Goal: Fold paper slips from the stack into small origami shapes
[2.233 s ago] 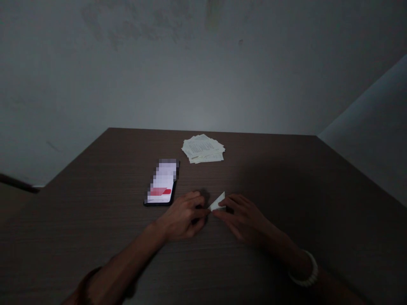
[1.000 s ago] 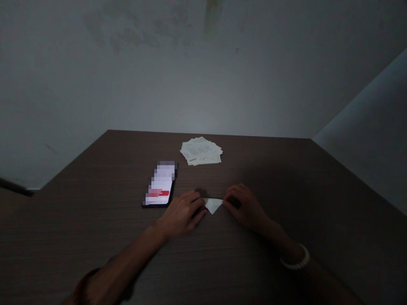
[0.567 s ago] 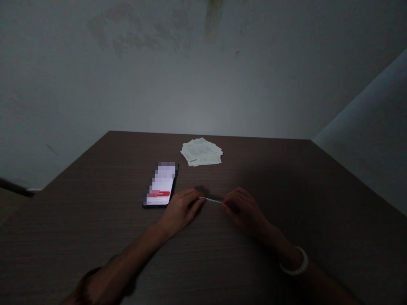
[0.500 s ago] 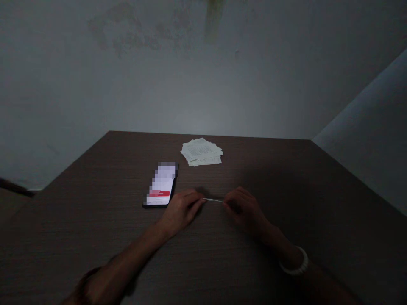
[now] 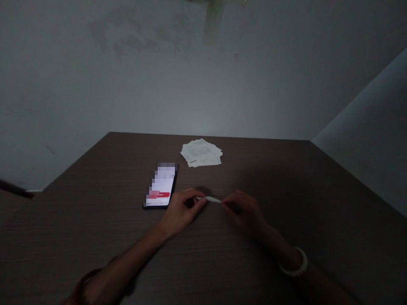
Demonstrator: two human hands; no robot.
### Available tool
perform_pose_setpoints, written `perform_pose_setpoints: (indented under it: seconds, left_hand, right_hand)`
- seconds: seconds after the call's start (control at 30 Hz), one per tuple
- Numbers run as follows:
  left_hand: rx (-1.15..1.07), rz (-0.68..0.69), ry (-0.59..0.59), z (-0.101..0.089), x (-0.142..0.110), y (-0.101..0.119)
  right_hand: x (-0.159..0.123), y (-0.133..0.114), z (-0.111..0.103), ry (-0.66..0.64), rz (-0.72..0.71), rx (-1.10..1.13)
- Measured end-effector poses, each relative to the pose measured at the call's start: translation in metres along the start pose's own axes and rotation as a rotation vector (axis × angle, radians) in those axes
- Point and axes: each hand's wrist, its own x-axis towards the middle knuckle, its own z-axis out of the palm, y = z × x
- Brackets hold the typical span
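A narrow folded strip of white paper (image 5: 213, 199) stretches between my two hands, low over the table. My left hand (image 5: 184, 208) pinches its left end between thumb and fingers, and a bit of the paper shows behind the thumb. The right end is pinched by the fingertips of my right hand (image 5: 244, 209), which lies in shadow. Beyond the hands rests a loose, fanned pile of printed paper sheets (image 5: 202, 151). Left of my left hand lies a phone (image 5: 163, 182) with its screen lit, a red bar near the bottom and part of it pixelated.
The dark wood-grain table (image 5: 95, 169) reaches back to a grey, stained wall (image 5: 197, 93). A pale slanting surface (image 5: 375, 106) borders it on the right. A white bracelet (image 5: 297, 263) circles my right wrist.
The paper strip has tilted slightly, showing more of its white face, and my hands are a little closer together. The phone and the sheet pile stay in place.
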Motion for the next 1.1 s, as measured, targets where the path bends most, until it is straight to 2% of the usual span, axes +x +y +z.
perform_pose_setpoints:
  seconds: [0.23,0.47,0.7,0.93,1.1]
  left_hand:
    - [-0.047,0.007,-0.003,0.003,-0.001,-0.004]
    - [-0.076,0.014,0.012,0.006,-0.002,-0.009]
    - [-0.072,0.075,0.014,0.006,-0.002,-0.002]
    - [-0.044,0.101,0.084,0.01,-0.004,0.001]
    - [-0.03,0.205,0.065,0.011,-0.003,-0.001]
  right_hand:
    - [0.003,-0.007,0.003,0.034,0.046,-0.001]
    - [0.0,-0.007,0.007,0.014,0.119,-0.011]
    - [-0.001,-0.011,0.008,-0.008,0.185,0.018]
    - [-0.005,-0.011,0.015,-0.018,0.143,0.095]
    - [-0.004,-0.015,0.019,-0.062,0.149,0.082]
